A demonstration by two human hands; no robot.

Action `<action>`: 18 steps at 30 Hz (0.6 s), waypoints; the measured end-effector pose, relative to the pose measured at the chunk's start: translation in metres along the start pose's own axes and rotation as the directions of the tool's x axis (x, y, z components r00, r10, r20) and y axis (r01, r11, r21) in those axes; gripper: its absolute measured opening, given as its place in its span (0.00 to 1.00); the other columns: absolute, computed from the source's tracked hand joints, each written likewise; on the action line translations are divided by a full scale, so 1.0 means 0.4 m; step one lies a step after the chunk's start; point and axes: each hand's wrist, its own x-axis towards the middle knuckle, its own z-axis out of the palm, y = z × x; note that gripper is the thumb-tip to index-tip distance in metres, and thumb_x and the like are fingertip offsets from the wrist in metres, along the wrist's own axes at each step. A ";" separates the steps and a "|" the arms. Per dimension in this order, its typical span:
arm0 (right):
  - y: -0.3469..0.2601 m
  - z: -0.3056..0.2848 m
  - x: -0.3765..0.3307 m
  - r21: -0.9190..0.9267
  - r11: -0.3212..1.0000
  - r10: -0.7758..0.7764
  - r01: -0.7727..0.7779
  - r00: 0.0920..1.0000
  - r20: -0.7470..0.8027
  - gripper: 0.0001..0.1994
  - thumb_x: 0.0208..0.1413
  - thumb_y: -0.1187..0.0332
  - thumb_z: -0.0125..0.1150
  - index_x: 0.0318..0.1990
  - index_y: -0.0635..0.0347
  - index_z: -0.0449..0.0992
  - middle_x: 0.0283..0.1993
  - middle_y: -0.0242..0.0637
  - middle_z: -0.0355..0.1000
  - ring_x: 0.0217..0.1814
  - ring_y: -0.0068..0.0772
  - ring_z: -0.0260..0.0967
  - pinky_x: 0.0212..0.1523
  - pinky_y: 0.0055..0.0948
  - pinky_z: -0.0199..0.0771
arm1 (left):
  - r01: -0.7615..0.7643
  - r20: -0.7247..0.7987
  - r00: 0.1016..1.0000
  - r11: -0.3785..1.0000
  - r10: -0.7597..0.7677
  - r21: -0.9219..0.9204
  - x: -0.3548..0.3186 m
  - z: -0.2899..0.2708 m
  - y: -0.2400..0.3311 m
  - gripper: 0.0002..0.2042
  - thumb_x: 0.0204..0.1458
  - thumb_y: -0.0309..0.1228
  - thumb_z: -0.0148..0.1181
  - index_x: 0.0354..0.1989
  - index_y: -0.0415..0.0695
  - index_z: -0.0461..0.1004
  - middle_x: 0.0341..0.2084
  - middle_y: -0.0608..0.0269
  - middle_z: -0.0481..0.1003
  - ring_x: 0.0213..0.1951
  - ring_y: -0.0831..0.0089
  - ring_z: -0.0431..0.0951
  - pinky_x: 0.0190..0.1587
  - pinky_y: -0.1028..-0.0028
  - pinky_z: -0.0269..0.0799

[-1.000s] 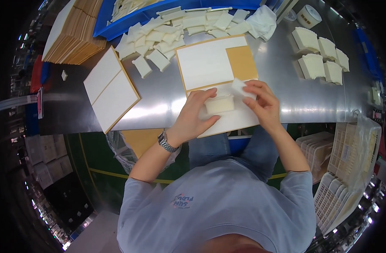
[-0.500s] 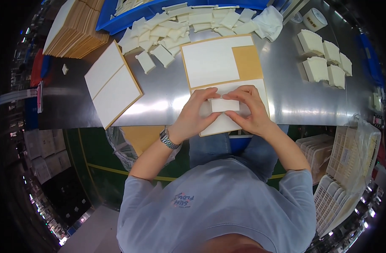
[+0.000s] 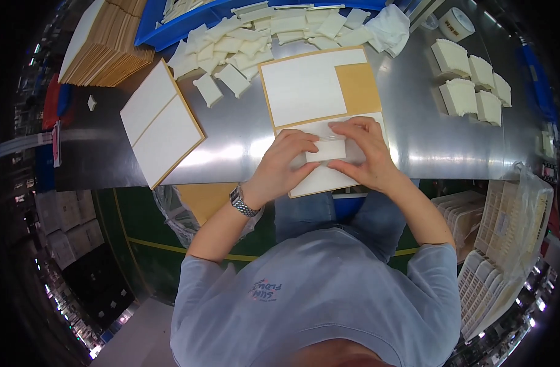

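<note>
Between my hands is a small white rectangular plastic piece, its long side running left to right. My left hand pinches its left end, thumb on the near edge and fingers on the far edge. The fingers of my right hand curl round its right end, with the thumb at the near edge. Both hands are over the near part of a tan-edged board faced with white sheets, one of which leaves a tan corner bare. Whether the piece rests on the board or hangs just above it, I cannot tell.
A heap of white plastic pieces lies before a blue bin. Left are another white-faced board and a tall board stack. At right stand several grouped white pieces, a white tub and a white cloth.
My right hand's fingers have shifted slightly away from me along the white piece, and the piece appears a little tilted, showing a far edge. My left hand stays nearly in place.
</note>
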 end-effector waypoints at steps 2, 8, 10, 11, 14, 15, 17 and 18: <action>0.014 -0.016 -0.001 0.017 1.000 0.003 -0.003 1.000 -0.011 0.24 0.43 0.71 0.78 0.52 0.55 0.81 0.58 0.36 0.73 0.59 0.43 0.64 0.58 0.36 0.68 | 0.014 0.006 1.000 1.000 -0.014 0.001 0.000 0.000 0.000 0.16 0.45 0.21 0.73 0.43 0.42 0.77 0.48 0.58 0.79 0.54 0.58 0.76 0.57 0.63 0.72; 0.047 -0.059 0.013 -0.120 0.982 -0.131 0.144 0.986 0.106 0.15 0.48 0.68 0.73 0.46 0.54 0.83 0.63 0.35 0.72 0.62 0.44 0.64 0.63 0.41 0.64 | -0.024 0.057 0.998 0.996 0.019 0.085 0.001 -0.003 -0.009 0.17 0.47 0.23 0.72 0.47 0.46 0.81 0.49 0.61 0.79 0.55 0.62 0.76 0.70 0.53 0.59; 0.115 -0.079 0.057 -0.021 0.989 -0.141 0.144 0.984 0.109 0.17 0.51 0.70 0.69 0.50 0.54 0.81 0.63 0.36 0.73 0.61 0.44 0.66 0.64 0.43 0.63 | -0.020 0.066 0.998 0.998 0.015 0.063 0.005 -0.003 -0.012 0.17 0.47 0.23 0.72 0.47 0.47 0.82 0.49 0.61 0.79 0.55 0.63 0.76 0.71 0.51 0.56; 0.140 -0.082 0.094 -0.020 0.989 -0.144 0.147 0.984 0.107 0.17 0.51 0.70 0.69 0.50 0.54 0.81 0.63 0.36 0.73 0.61 0.44 0.66 0.64 0.43 0.63 | -0.010 0.075 0.997 0.999 0.007 0.044 0.006 -0.004 -0.012 0.17 0.48 0.24 0.71 0.48 0.48 0.82 0.49 0.61 0.79 0.54 0.64 0.77 0.73 0.50 0.53; 0.209 -0.087 0.219 -0.306 0.931 -0.233 0.198 0.969 -0.082 0.20 0.54 0.72 0.65 0.56 0.53 0.78 0.60 0.37 0.74 0.61 0.43 0.68 0.64 0.43 0.63 | -0.013 0.104 0.995 0.999 0.008 0.047 0.013 -0.010 -0.009 0.16 0.48 0.25 0.71 0.46 0.49 0.81 0.48 0.62 0.77 0.54 0.63 0.75 0.72 0.53 0.56; 0.236 -0.089 0.248 -0.358 0.926 -0.153 0.120 0.986 -0.064 0.22 0.55 0.72 0.65 0.59 0.53 0.76 0.59 0.38 0.75 0.60 0.43 0.68 0.64 0.43 0.64 | -0.016 0.101 0.995 0.999 0.011 0.052 0.016 -0.009 -0.010 0.16 0.48 0.25 0.71 0.46 0.49 0.81 0.48 0.62 0.77 0.54 0.63 0.75 0.72 0.53 0.56; 0.259 -0.090 0.285 -0.410 0.910 -0.083 0.056 0.995 -0.048 0.24 0.55 0.72 0.64 0.61 0.53 0.74 0.57 0.39 0.76 0.59 0.42 0.69 0.63 0.43 0.64 | -0.009 0.105 0.994 0.999 0.004 0.050 0.018 -0.008 -0.015 0.16 0.48 0.26 0.71 0.47 0.49 0.81 0.48 0.63 0.77 0.54 0.63 0.75 0.72 0.53 0.56; 0.264 -0.089 0.294 -0.401 0.912 -0.131 0.091 0.989 -0.073 0.22 0.58 0.71 0.63 0.61 0.53 0.73 0.55 0.38 0.77 0.56 0.40 0.71 0.60 0.41 0.68 | -0.007 0.099 0.995 0.998 0.001 0.056 0.020 -0.009 -0.014 0.16 0.48 0.26 0.71 0.47 0.49 0.81 0.48 0.63 0.77 0.54 0.63 0.75 0.72 0.53 0.56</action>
